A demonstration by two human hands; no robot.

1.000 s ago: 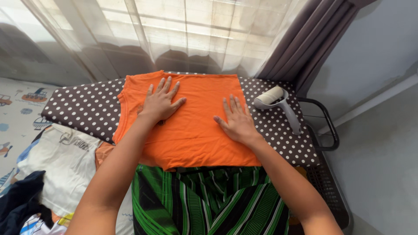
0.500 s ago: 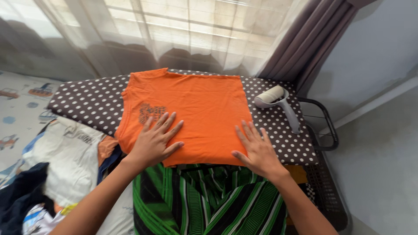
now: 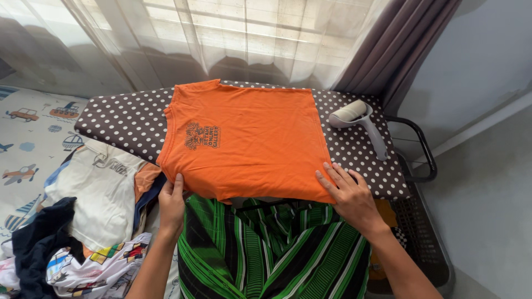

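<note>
- Gripping the near edge of an orange shirt (image 3: 249,144), your two hands work at an ironing board (image 3: 122,119) covered in brown cloth with white dots.
- Your left hand (image 3: 172,202) has its grip closed on the shirt's near left corner, thumb on top of the cloth and the fingers tucked out of sight beneath the hem.
- Your right hand (image 3: 349,194) lies with fingers spread at the near right corner; its fingertips rest on the orange cloth, and you cannot tell from this view whether the thumb pinches the hem.
- The shirt lies flat and folded to a rough square across the middle of the board, a small dark print (image 3: 202,135) showing on its left half, its near edge hanging just over the board's rim.
- A white handheld steamer (image 3: 360,124) lies on the board to the right of the shirt, apart from it.
- A green and black striped cloth (image 3: 271,249) hangs below the board's near edge, between your forearms.
- A pile of clothes (image 3: 94,221) lies on the bed to your left.
- A sheer curtain (image 3: 221,39) hangs behind the board.
</note>
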